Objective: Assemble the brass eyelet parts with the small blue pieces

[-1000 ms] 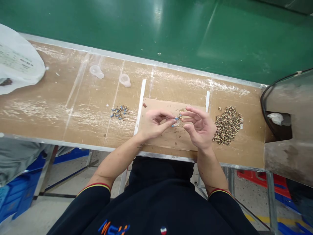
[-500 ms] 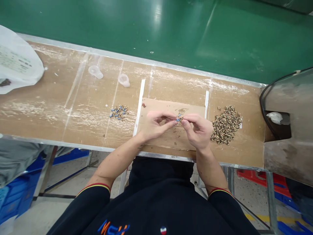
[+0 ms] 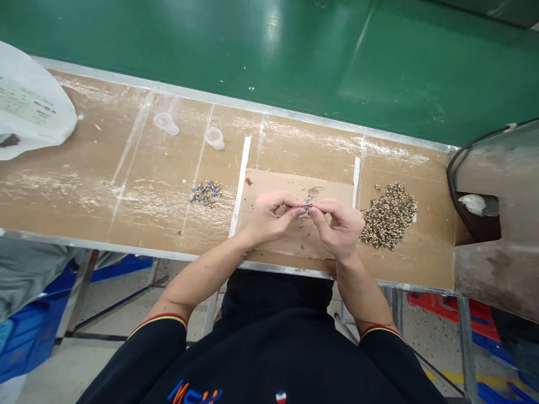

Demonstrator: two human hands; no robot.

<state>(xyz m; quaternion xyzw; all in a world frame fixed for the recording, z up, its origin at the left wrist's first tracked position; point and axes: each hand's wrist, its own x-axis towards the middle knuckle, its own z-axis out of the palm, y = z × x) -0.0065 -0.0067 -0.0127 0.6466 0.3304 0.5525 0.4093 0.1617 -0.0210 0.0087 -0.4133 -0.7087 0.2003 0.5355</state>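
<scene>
Over a cardboard sheet (image 3: 290, 238), my left hand (image 3: 273, 216) pinches a small blue part (image 3: 305, 207) between thumb and fingertips. My right hand (image 3: 340, 225) meets it from the other side, its fingertips closed on a small brass-coloured part (image 3: 310, 206) touching the blue one. Fingertips partly cover both. Just beyond them lie a few small pieces (image 3: 312, 192) on the sheet. A large pile of small brass-coloured parts (image 3: 389, 216) is to the right of my right hand. Several blue and brass parts (image 3: 205, 194) lie scattered left of my left hand.
Two clear plastic cups (image 3: 165, 123) (image 3: 214, 138) lie toward the table's back left. A white plastic bag (image 3: 33, 106) is at far left. Small red bits (image 3: 248, 181) lie on the sheet's left corner. A metal housing (image 3: 520, 224) with a black cable stands at right.
My right hand has shifted slightly left, its fingertips closer to those of my left hand. The piles look the same.
</scene>
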